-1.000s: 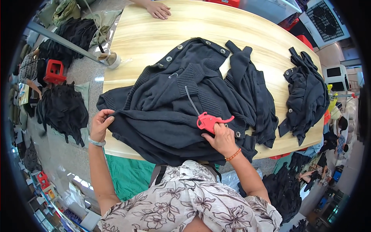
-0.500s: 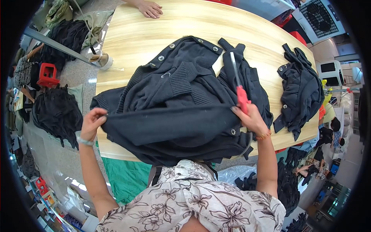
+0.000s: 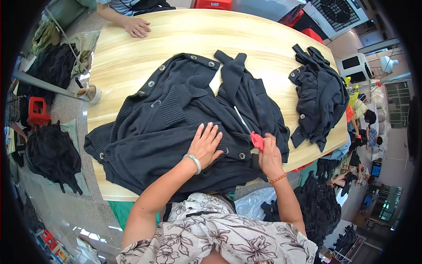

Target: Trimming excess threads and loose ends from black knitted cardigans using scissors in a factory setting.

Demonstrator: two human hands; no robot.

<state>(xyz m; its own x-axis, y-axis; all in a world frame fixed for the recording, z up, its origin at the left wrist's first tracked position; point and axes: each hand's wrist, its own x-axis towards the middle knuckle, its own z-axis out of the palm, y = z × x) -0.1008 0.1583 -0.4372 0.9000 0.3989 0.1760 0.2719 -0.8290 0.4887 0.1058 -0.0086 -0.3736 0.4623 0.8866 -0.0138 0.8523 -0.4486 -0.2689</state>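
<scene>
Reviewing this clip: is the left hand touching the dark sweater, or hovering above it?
Touching. The head view shows the left hand lying on the dark sweater, fingers spread flat against the fabric.

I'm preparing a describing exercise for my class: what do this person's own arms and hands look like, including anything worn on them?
Both hands are bare. A smooth, pale bangle circles the left hand's wrist; a thin orange-red beaded bracelet circles the right hand's. The short sleeves are whitish, printed with dark outlined flowers and leaves.
</scene>
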